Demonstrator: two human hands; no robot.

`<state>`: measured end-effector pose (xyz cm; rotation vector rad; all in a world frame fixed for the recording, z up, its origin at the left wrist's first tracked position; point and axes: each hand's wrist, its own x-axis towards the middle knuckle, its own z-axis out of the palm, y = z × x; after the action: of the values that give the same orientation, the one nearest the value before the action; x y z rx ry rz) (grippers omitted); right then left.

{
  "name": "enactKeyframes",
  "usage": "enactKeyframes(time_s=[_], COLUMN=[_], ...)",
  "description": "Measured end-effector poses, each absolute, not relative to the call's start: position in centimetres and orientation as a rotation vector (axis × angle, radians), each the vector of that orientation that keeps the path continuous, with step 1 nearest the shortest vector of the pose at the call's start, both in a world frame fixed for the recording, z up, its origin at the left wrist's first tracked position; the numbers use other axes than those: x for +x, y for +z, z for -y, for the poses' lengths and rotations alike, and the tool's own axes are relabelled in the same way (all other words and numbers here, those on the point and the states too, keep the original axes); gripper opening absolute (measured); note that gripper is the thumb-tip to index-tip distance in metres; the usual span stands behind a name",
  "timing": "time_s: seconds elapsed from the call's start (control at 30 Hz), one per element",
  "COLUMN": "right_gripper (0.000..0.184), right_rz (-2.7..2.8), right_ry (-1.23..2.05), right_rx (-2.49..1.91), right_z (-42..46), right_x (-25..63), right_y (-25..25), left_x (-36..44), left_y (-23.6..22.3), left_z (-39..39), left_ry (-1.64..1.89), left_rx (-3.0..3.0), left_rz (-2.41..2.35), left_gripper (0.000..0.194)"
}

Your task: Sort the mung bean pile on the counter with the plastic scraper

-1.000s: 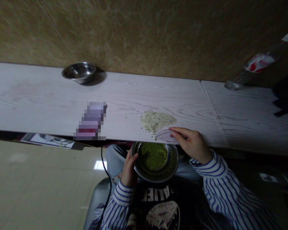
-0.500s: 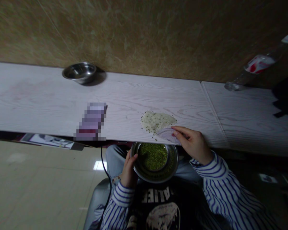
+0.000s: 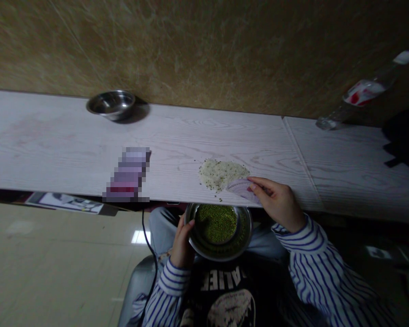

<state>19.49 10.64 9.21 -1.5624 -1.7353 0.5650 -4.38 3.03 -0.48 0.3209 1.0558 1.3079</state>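
- Spilling looks like the main risk: the pale pile (image 3: 221, 173), specked with green, lies close to the front edge of the surface (image 3: 180, 136), with a few stray beans (image 3: 220, 200) nearer that edge, so a hard sweep could send grains over.
- The right hand (image 3: 280, 203) pinches a thin lilac piece (image 3: 240, 188) between thumb and fingers, at the pile's front right side; being thin, it may flex and flick grains aside.
- The left hand (image 3: 183, 243) grips the left rim of the steel bowl (image 3: 244, 229), just below the front edge; a slackened grip could tip it.
- That bowl holds loose green beans (image 3: 216, 222); pale grains falling in would mix with them.
- A second bowl (image 3: 119, 113) stands near the back edge, toward the left, its visible inside bare metal.
- A clear bottle (image 3: 361, 93) stands by the back edge, toward the right; its fill cannot be told.
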Motion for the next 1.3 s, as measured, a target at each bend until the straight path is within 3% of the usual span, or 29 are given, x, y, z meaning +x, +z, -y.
enactKeyframes(time_s=[1.3], right_gripper=[0.033], right_rz=[1.749], right_ry=[0.631], right_rx=[-1.579], right_z=[-10.8], right_x=[18.0], right_y=[9.2], left_x=[-4.7], left_y=[-0.2], left_z=[-3.0], left_ry=[1.322], left_rx=[0.347], left_rz=[-1.057], left_gripper=[0.044])
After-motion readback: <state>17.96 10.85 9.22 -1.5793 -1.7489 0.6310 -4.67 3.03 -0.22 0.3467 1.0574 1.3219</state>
